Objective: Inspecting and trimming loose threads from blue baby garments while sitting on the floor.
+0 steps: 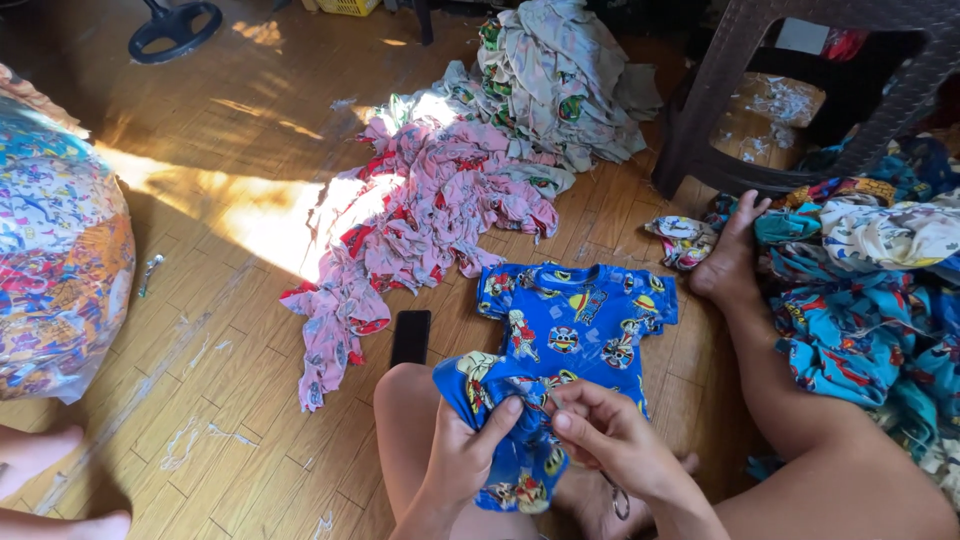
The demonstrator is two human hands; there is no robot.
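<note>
My left hand [468,450] and my right hand [608,432] both pinch a small blue printed garment [500,400] that lies bunched over my knee. The right hand's fingers meet the left thumb at a fold of the cloth, and a thin metal tool, perhaps small snips, hangs below my right hand [618,497]. Just beyond, a blue cartoon-print shirt [578,318] lies flat on the wooden floor. A black phone [410,337] rests on the floor left of it.
A heap of pink printed clothes [420,220] and a pale heap [555,80] lie further out. Blue and mixed garments [860,290] pile at my right by my leg and foot [728,262]. A dark woven stool [800,90], a stuffed patterned bag [55,240] and another person's foot [40,450] are nearby.
</note>
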